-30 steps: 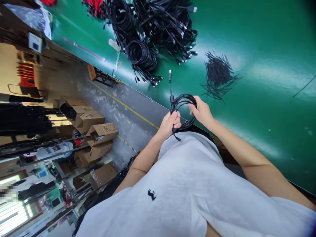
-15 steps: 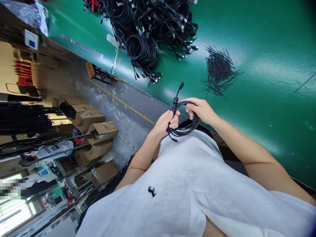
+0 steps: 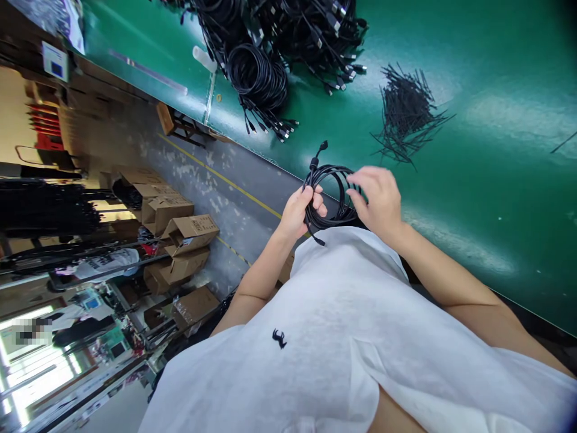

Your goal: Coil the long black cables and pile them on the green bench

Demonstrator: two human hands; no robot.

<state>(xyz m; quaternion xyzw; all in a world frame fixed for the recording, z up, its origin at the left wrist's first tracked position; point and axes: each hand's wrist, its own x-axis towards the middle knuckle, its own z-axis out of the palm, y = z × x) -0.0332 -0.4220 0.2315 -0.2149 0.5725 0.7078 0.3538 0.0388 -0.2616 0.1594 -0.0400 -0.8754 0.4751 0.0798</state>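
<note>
A coiled black cable (image 3: 331, 224) hangs in front of my white shirt at the table edge. My left hand (image 3: 303, 210) is closed round the coil's left side. One connector end with a thick barrel sticks up above that hand, and the other end points down below it. Beside the coil's right side is my right hand (image 3: 377, 201), its thumb and fingers apart; whether the fingertips touch the loops I cannot tell. On the green table (image 3: 487, 198), beyond my right hand, lies a heap of short black ties (image 3: 406, 111).
Coiled black cables (image 3: 259, 78) with metal plugs are piled on the table's far part. A white cylinder (image 3: 204, 59) lies left of them. Cardboard boxes (image 3: 189, 231) and a wooden stool (image 3: 169, 120) stand on the floor to the left. A single dark strip rests at the far right.
My right hand has loosened from the coil and drawn a little to the right, its fingers parting. My left hand keeps its grip, and the coil appears slightly higher in view.
</note>
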